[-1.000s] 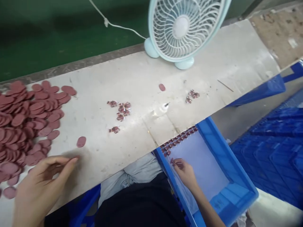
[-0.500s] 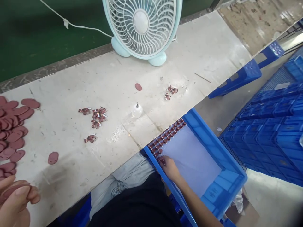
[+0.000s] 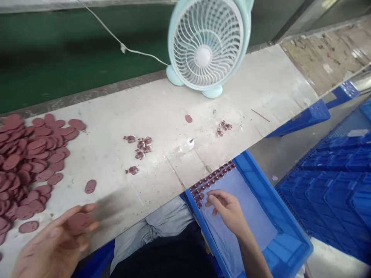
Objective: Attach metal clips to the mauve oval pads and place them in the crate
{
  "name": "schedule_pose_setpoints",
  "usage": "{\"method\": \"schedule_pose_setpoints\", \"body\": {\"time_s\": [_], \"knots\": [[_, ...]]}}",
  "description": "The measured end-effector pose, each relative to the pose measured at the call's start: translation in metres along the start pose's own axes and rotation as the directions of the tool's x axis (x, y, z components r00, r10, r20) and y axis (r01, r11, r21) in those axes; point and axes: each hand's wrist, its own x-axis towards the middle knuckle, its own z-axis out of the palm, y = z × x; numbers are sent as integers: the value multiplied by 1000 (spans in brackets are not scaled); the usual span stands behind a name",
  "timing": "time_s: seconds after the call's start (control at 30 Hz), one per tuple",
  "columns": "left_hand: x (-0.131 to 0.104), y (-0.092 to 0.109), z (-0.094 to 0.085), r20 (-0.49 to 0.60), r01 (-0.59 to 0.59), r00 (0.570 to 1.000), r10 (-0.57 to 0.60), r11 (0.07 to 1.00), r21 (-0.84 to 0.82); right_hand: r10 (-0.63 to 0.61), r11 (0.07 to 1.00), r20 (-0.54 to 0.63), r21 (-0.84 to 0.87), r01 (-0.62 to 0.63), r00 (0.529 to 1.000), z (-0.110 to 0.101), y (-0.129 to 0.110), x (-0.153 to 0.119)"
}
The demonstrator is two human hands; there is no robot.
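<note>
Left hand on a red disc, right hand in the blue bin.

Head view: left hand (image 3: 55, 247) at the surface's (image 3: 162, 112) near edge, grip closed on a red oval disc (image 3: 79, 221), beside the disc pile (image 3: 26, 170) at the left end. Right hand (image 3: 227, 210) hovers over the blue bin's (image 3: 290, 231) white sheet (image 3: 255, 216), fingers loosely spread, holding nothing, just beside rows of small red pieces (image 3: 211, 180).

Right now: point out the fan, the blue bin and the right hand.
fan (image 3: 204, 56), head view, centre hub of the grille.
blue bin (image 3: 268, 189), head view, far side wall.
right hand (image 3: 227, 210), head view, back of the hand.
</note>
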Motion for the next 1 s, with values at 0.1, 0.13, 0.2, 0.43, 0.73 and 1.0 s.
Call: {"method": "schedule_pose_setpoints", "body": {"time_s": [0.1,0.13,0.2,0.43,0.73,1.0], "knots": [[-25,1,41,94,9,996,10,979,-204,-80,980,79,187,64,994,29,-52,17],[-32,2,54,127,33,992,0,966,-255,-94,961,130,271,56,987,42,-68,26],[-42,2,72,233,102,972,-21,935,-340,-137,867,259,497,-10,956,70,-95,49],[-44,-19,85,526,269,848,58,809,-523,-334,556,329,825,-97,883,113,-145,90],[-40,-24,98,523,271,850,71,791,-548,-359,807,185,554,204,915,134,-127,-2],[-41,-16,95,504,252,860,73,799,-546,-487,808,47,402,430,872,154,-127,-14]]}}
